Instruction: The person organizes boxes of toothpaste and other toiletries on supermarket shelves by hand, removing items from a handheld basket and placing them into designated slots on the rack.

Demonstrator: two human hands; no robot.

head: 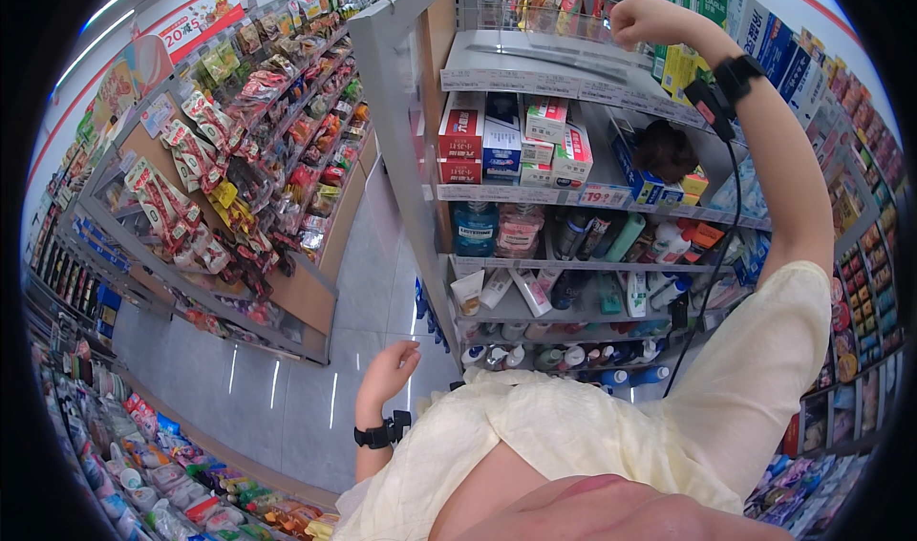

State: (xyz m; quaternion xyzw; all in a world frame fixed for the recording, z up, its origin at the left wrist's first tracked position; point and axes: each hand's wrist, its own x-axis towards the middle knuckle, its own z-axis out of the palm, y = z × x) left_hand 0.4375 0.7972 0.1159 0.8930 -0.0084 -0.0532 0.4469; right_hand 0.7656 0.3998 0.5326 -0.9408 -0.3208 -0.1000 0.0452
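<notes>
My right hand (637, 22) is raised over the top shelf (530, 55) with its fingers curled into a fist. Nothing shows in it, though the inside of the fist is hidden. A clear plastic divider (573, 52) lies near it on that shelf. On the shelf below stand red toothpaste boxes (460, 134), a blue toothpaste box (501, 134) and white, red and green boxes (572, 153). Farther right is a dark brown, hair-like bundle (666, 151); I cannot tell what it is. My left hand (390, 373) hangs beside my body, loosely bent and holding nothing.
Mouthwash bottles (476, 227) and tubes (530, 292) fill lower shelves. A grey shelf upright (401, 111) rises left of them. Across the tiled aisle (286, 390) stands a rack of packaged snacks (279, 118). A black cable (725, 233) hangs from my right wristband.
</notes>
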